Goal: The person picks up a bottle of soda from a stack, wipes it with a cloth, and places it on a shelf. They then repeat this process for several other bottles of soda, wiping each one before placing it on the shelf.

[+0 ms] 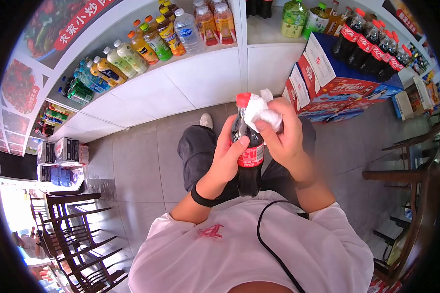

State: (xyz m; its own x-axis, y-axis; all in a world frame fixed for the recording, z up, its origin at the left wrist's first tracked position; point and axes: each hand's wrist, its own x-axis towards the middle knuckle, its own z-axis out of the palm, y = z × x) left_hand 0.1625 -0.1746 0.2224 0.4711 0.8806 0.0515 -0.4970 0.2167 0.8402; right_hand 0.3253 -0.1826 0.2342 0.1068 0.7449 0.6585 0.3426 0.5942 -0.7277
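Note:
A cola bottle (250,168) with a red cap and red label is held upright in front of my chest. My left hand (228,155) wraps round its side, with the thumb across the dark bottle above the label. In my right hand (284,136) is a crumpled white tissue (262,113), pinched between thumb and fingers. The tissue touches the upper part of the bottle, just below the cap, and hides some of its neck.
Ahead, a white shelf (181,83) carries several drink bottles. Stacked cartons (327,90) at the right hold several cola bottles (371,44). Wooden chairs (78,234) stand at left, and more wooden furniture (393,176) at right. Boxes (66,151) sit far left.

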